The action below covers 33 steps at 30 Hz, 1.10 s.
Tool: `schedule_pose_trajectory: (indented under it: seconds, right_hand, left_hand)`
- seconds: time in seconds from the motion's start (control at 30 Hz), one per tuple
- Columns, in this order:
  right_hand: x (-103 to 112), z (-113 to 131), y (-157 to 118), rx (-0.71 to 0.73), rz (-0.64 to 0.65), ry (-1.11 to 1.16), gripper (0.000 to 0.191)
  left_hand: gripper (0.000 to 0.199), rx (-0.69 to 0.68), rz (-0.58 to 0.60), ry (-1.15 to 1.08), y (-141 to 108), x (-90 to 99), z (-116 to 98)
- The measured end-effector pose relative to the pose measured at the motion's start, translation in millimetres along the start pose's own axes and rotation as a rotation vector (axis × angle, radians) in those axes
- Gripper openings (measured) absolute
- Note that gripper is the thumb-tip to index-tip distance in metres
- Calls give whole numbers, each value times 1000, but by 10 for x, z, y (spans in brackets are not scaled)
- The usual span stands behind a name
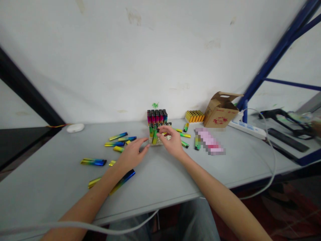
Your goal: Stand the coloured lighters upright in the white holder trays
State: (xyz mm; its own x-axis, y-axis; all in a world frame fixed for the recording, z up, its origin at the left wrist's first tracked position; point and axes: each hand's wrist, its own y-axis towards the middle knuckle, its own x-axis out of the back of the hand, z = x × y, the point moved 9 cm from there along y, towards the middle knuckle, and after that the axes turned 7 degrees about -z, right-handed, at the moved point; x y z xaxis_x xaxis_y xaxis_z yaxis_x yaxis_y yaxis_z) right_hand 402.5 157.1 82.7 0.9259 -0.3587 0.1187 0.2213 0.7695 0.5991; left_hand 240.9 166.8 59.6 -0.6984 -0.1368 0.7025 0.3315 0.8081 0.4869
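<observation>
My right hand [173, 140] pinches a green-yellow lighter [154, 137] over a small pale tray [158, 143], the lighter leaning a little. Several lighters stand upright in that tray, partly hidden by my fingers. To its left, my left hand [133, 152] has its fingers stretched toward the tray's corner and holds nothing; whether it touches the tray I cannot tell. Behind stands a block of pink-and-blue lighters [157, 116] with black tops. Loose blue-and-yellow lighters [93, 162] lie around my left forearm, and green ones [185, 144] lie right of my right hand.
Toward the back right are a pack of orange lighters [195, 116], an open cardboard box [218, 112] and a blurred pink item [210, 141]. A white power strip [248, 129] and cable lie farther right. A white case [75, 128] sits at the back left, before the wall.
</observation>
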Motion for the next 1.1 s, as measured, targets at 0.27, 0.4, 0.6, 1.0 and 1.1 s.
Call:
schedule_pose_trajectory:
  seconds: [0.27, 0.4, 0.6, 1.0, 1.1]
  right_hand:
    - [79, 56, 18, 163, -34, -180, 19]
    - [55, 15, 10, 200, -14, -241, 19]
    - [93, -26, 39, 218, -34, -288, 19]
    - [21, -88, 42, 208, 20, -271, 19]
    - [43, -73, 59, 235, 14, -291, 19]
  left_hand:
    - [44, -180, 140, -32, -89, -198, -99]
    - [45, -209, 191, -45, -116, -236, -152]
    - [45, -204, 224, -86, -131, -242, -180]
    - [46, -206, 264, -38, -126, -241, -216]
    - [44, -200, 252, -70, -117, -224, -210]
